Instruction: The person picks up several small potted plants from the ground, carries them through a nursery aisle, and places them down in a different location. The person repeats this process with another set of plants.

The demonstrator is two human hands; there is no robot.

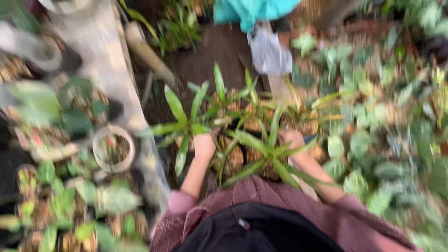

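Hands (204,145) gripping potted plants (242,140), bare soil path (210,46) ahead, seedlings crowding sides

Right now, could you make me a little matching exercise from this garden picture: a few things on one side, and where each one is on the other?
Things:
1. left hand
2. right hand
3. round white pot
4. teal cloth

Places:
a. top edge of the view
b. left, beside the pale ledge
c. right side of the long-leaved plants
d. left side of the long-leaved plants

Pairs: 1-d, 2-c, 3-b, 4-a
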